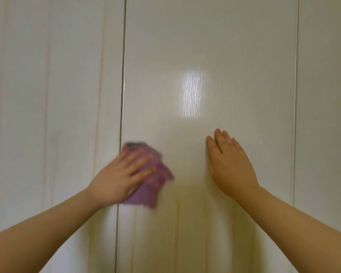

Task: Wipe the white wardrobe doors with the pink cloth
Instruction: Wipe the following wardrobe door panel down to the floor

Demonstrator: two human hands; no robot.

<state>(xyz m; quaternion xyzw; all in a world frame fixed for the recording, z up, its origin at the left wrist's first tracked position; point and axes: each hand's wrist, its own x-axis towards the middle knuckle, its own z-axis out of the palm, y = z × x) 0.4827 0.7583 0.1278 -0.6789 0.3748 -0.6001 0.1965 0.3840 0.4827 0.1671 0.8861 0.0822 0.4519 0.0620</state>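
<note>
The white wardrobe fills the view, and its middle door shows a bright patch of reflected light. My left hand presses the crumpled pink cloth flat against this door, close to its left edge, with fingers spread over the cloth. The cloth looks blurred from motion. My right hand rests flat on the same door to the right of the cloth, fingers straight and together, holding nothing.
A dark vertical gap separates the middle door from the left door. Another seam divides it from the right door. Faint yellowish streaks run down the lower panels.
</note>
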